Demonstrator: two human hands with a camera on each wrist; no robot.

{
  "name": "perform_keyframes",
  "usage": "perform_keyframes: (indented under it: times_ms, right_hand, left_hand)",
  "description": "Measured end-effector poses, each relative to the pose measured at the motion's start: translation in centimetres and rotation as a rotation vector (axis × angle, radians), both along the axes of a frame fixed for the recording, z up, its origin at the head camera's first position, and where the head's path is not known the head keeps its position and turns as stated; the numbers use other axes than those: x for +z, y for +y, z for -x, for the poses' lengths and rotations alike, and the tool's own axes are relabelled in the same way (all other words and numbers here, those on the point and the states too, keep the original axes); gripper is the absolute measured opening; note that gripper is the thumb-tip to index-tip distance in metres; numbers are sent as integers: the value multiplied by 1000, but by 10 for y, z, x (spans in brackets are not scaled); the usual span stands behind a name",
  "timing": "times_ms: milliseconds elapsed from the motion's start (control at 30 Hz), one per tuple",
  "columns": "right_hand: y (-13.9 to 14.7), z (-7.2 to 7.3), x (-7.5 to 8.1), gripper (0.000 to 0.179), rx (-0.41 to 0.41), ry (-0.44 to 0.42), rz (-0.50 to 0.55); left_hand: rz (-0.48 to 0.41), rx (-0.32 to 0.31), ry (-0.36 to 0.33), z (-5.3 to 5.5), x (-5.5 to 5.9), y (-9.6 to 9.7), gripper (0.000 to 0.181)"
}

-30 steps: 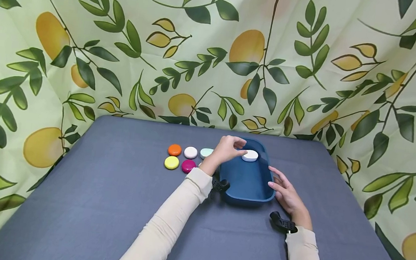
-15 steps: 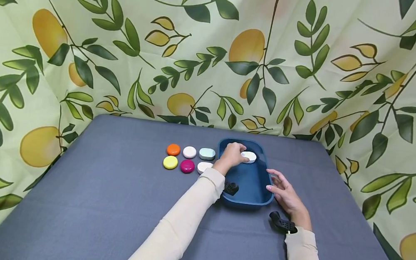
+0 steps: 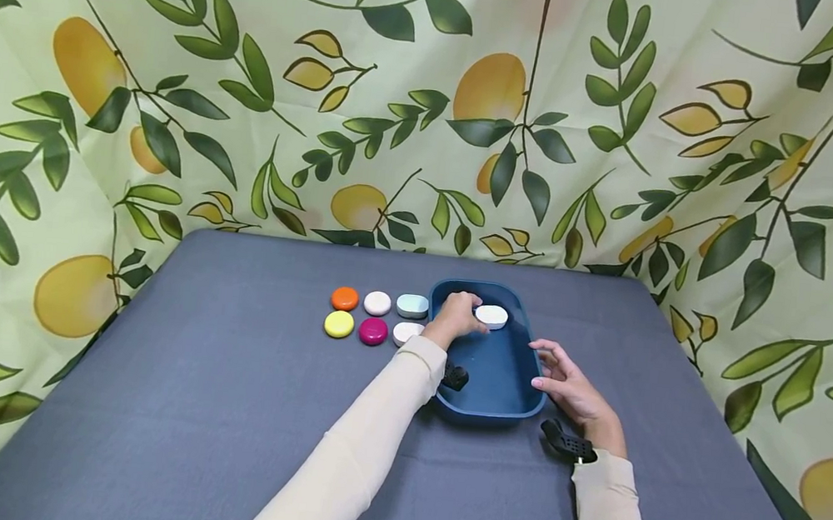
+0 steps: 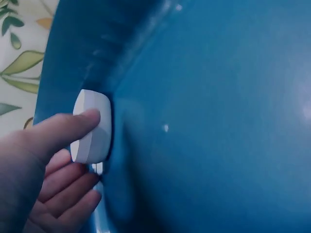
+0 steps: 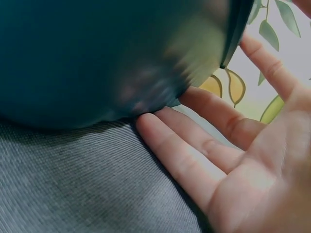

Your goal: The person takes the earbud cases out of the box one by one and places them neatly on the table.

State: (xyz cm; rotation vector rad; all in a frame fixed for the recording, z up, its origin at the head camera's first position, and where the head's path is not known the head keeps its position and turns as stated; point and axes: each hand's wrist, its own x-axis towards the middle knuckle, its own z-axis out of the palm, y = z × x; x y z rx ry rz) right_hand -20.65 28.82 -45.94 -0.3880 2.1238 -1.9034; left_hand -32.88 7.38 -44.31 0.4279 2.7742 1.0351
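Note:
A blue tray [image 3: 489, 405] stands on the table with a white oval bar [image 3: 491, 317], soap-like in shape, lying near its far end. My left hand [image 3: 456, 316] reaches over the tray's left side and holds the bar's left end between thumb and index finger. In the left wrist view the thumb lies across the white bar [image 4: 97, 141], and the other fingers hang loosely below it. Part of the index finger is hidden. Along the tray's right outer wall, my right hand [image 3: 580, 397] touches with nearly straight fingertips [image 5: 150, 124], low down near the table.
Left of the tray, smooth pieces sit in two rows: orange [image 3: 344, 298], round white [image 3: 378, 303] and pale mint [image 3: 412, 306] behind; yellow [image 3: 338, 324], magenta [image 3: 373, 330] and white oval [image 3: 407, 334] in front. A leaf-patterned cloth [image 3: 287, 114] hangs behind the grey table [image 3: 181, 438].
From above the tray with fingers spread, my left hand has come down onto the white bar, then drawn slightly left. The tray has shifted a little nearer. The right hand stays beside it.

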Motion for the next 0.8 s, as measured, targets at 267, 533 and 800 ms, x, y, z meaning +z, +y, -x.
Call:
perform_keyframes:
  times_ms: [267, 533, 800]
  right_hand:
    - [4, 1, -3, 51, 90, 38, 24]
    - [1, -1, 4, 50, 34, -9, -9]
    - [1, -1, 3, 49, 8, -17, -7]
  left_hand:
    - [121, -57, 12, -9, 13, 4, 55]
    - [200, -23, 84, -26, 25, 2, 41]
    - [173, -41, 68, -26, 29, 3, 40]
